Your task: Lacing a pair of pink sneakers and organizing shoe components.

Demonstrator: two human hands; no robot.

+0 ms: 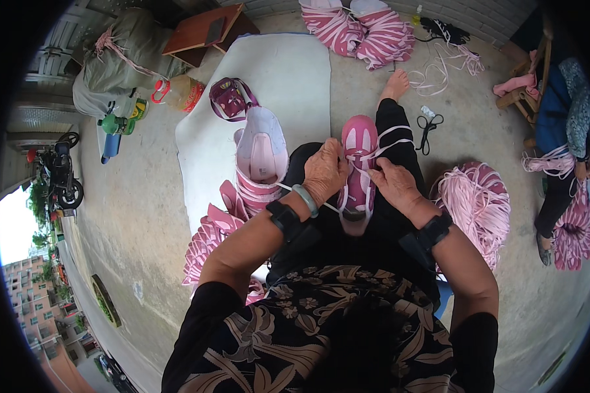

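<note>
In the head view, a pink shoe upper (pixel 358 164) is seen resting on the person's lap, its long axis running away from the body, toe end far and the open end near the waist. It is flanked by both hands: the left hand (pixel 324 171) is closed against its left edge, fingers curled and pinched on the upper and a white lace (pixel 392 134), while the right hand (pixel 392 183) is set at the right edge, fingertips pressed together on the lace where it leaves the upper toward the right knee. Both hands lie equally close, so the upper sits between the two grips. A stack of finished pink uppers (pixel 261 160) is seen just left of the lap, and a heap of pink laces (pixel 480 200) lies to the right.
</note>
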